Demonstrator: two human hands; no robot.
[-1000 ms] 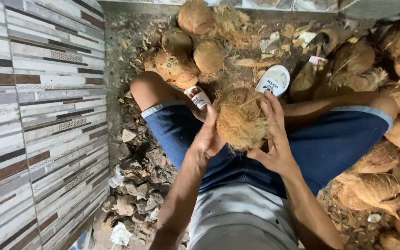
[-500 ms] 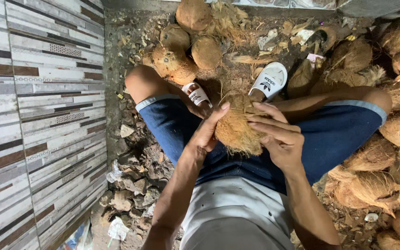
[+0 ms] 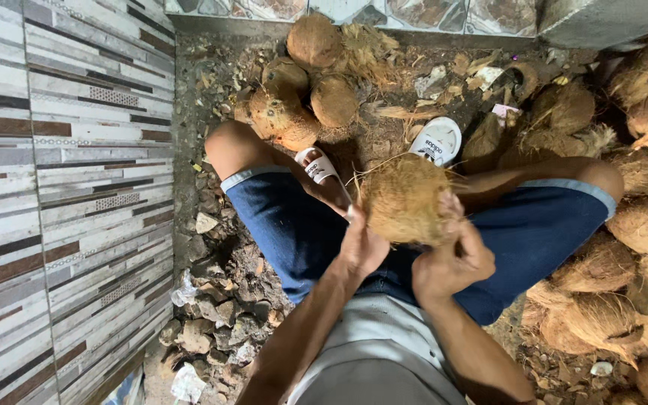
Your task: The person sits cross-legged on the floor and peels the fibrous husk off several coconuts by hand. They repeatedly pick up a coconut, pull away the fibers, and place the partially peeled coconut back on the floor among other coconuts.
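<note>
1. Both hands are on one fibrous brown coconut (image 3: 403, 199), held up over the lap between the knees, just in front of the blue shorts (image 3: 286, 225).
2. Left hand (image 3: 361, 244) comes up from below with the forearm angled in from the bottom. Its palm is pressed to the coconut's left underside and the fingers are wrapped around it, mostly hidden behind the husk.
3. Right hand (image 3: 451, 259) is curled into a loose fist at the lower right edge of the coconut, knuckles facing up, fingers hooked into the husk fibres. Wrist is bent inward.
4. More husked coconuts (image 3: 639, 247) are piled to the right, a few (image 3: 301, 97) sit beyond the white sandals (image 3: 436, 139), and broken shell bits (image 3: 211, 315) lie along the striped tile wall (image 3: 61, 187).
</note>
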